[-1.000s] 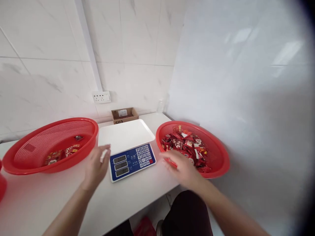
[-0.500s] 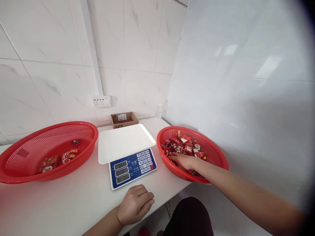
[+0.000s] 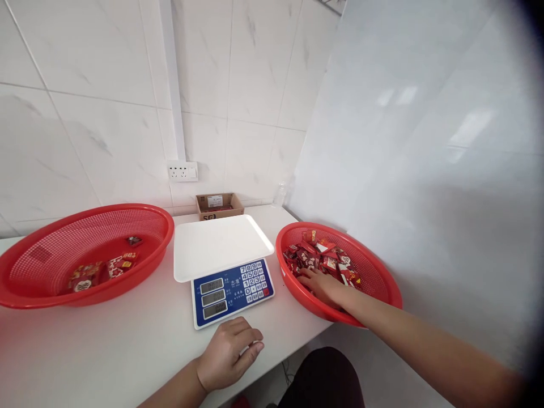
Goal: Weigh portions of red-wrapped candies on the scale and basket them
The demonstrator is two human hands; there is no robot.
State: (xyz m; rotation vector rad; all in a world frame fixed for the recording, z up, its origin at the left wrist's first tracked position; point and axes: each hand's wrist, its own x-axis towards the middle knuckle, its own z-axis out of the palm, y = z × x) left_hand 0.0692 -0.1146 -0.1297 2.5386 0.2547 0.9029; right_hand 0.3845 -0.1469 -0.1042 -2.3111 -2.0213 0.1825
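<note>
My right hand [image 3: 325, 288] reaches into the red basket [image 3: 293, 286] on the right, its fingers stretched over a pile of small red wrapped packets [image 3: 323, 255]. The fingertips touch the packets and are partly hidden among them. Loosely curled, my left hand [image 3: 232, 352] rests near the table's front edge, with nothing visible in it. Just beyond it stands a digital scale [image 3: 233, 292] with a blue keypad panel and a bare white weighing tray [image 3: 223, 246].
A second red basket [image 3: 159, 249] on the left holds several wrapped packets [image 3: 117, 266]. Behind the scale sits an open cardboard box [image 3: 221, 207] with reddish contents. A clear bottle [image 3: 280, 194] stands by the wall corner. My dark-clothed knee [image 3: 325, 377] is below the table edge.
The view has shifted slightly, so the table's things appear a little to the right. My right hand stays among the packets, its fingers slightly repositioned. My left hand remains by the scale.
</note>
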